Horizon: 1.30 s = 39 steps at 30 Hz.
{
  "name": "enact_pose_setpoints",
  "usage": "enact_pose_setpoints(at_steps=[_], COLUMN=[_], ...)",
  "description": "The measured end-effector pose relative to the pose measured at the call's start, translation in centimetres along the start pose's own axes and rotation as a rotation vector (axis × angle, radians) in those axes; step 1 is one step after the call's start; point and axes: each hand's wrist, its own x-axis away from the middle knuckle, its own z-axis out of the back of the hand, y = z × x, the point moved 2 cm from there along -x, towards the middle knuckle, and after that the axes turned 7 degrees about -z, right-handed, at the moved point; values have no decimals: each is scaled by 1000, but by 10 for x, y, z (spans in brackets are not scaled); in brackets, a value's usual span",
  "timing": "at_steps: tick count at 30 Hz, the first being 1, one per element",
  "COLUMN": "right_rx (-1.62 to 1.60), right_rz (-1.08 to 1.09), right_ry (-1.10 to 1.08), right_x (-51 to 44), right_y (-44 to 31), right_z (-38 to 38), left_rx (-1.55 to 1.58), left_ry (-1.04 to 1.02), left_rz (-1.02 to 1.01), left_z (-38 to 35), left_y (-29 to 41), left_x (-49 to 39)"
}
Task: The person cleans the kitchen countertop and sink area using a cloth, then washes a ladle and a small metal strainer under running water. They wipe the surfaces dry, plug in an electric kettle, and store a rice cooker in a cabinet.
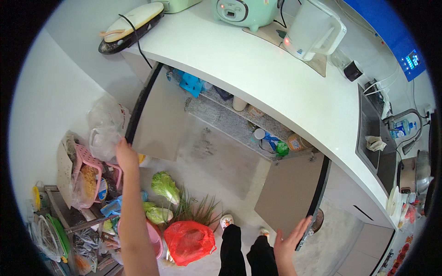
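Note:
My left hand point(127, 157) is at the outer end of the left cabinet door point(160, 120), its fingers closed around the dark edge. My right hand point(289, 243) lies flat against the outer end of the right cabinet door point(290, 186), fingers stretched out. Both doors stand swung out from under the white countertop point(221, 51). Inside the cabinet, a shelf point(221, 107) bears a blue packet point(191, 84) and a pale cup-like container point(239, 103). Lower down are a jar with an orange label point(297, 142), a white-lidded container point(259, 134) and a green packet point(282, 148).
Napa cabbages point(165, 188), scallions point(197, 208) and a red mesh bag point(190, 243) lie on the floor by my feet. At left stands a rack point(86, 224) beside a pink basket point(88, 155). A rice cooker point(247, 13), an electric kettle point(307, 34) and a sink point(367, 132) occupy the counter.

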Motion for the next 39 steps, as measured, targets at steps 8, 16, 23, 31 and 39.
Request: enact_pose_setpoints(at_steps=[8,16,23,31,39], right_rx=[-623,-897,-755,-836,-454], right_rz=[83,303,297,156,14], right_ry=[-404,-606,-639,-770,-616], right_x=[-94,-206,-284,-318,-348], right_y=[-148,-283,-334,-473,-592], right_z=[-37,-26,-48,-172,-307], left_rx=[1070,1975,1785,1750,1560], left_ry=[-288,-431,-207,69,-67], left_rz=[65,370,446,533,681], left_z=[33,107,132,123,80], left_y=[156,249,177,83,-24], left_x=[113,21,-127,-269,-390])
